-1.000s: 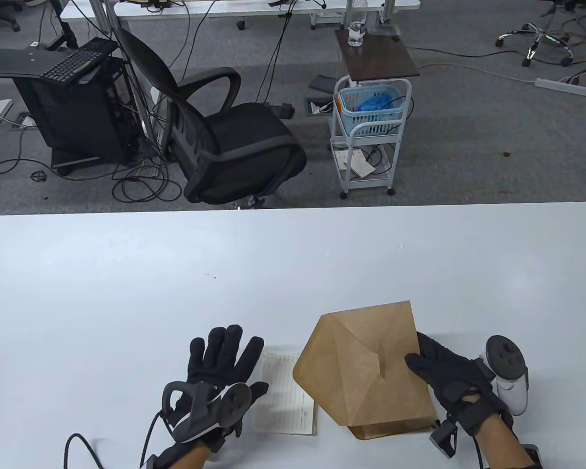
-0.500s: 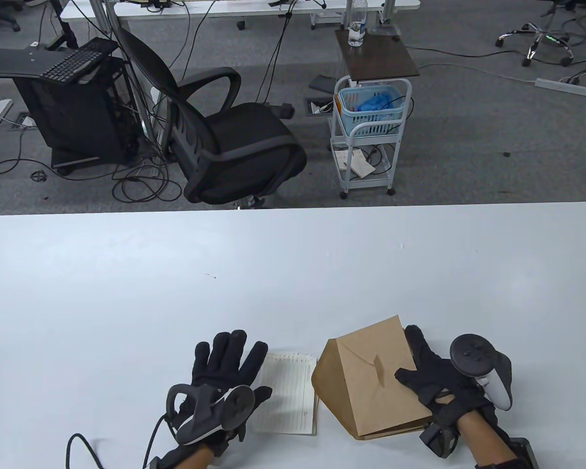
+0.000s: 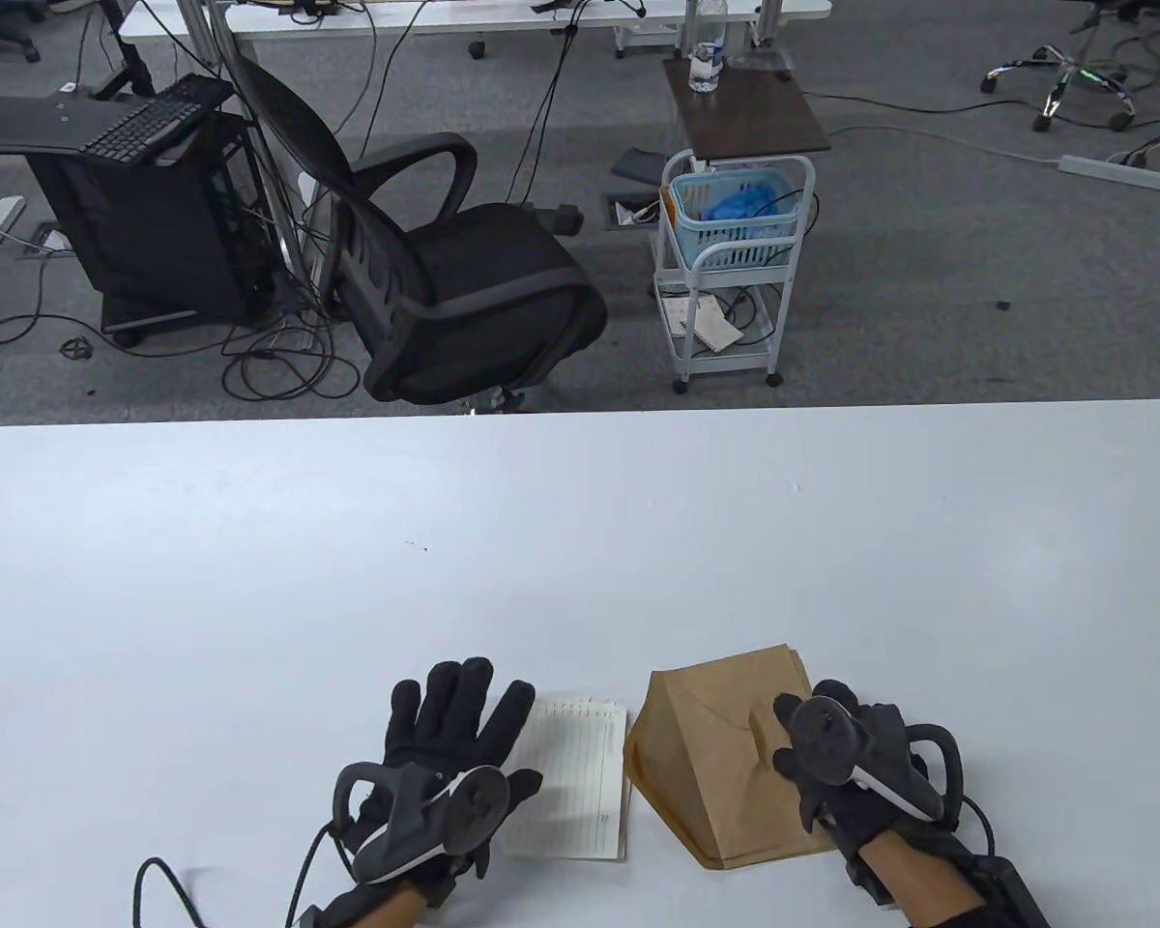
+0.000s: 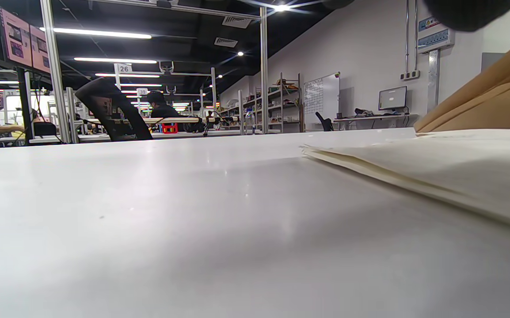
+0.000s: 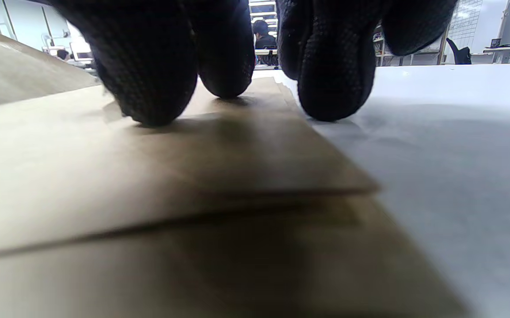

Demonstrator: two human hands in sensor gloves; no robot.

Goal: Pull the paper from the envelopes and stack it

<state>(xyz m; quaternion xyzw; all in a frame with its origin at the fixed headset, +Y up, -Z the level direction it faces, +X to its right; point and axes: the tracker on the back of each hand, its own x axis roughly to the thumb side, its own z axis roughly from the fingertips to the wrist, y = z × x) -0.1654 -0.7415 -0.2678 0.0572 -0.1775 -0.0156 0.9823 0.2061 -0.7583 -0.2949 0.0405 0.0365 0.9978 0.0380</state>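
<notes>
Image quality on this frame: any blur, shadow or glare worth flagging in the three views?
Table view: sharp and evenly lit, with straight table edges bowing toward the frame corners. Left wrist view: ceiling lights flare, the near table is soft, and the paper looms large. Right wrist view: fingertips cast dark shadows on the envelopes, whose near part is blurred.

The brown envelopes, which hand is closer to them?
Right. The right hand rests on top of the brown envelopes, its fingertips pressing them down. The left hand lies flat on the lined paper, beside the envelopes.
</notes>
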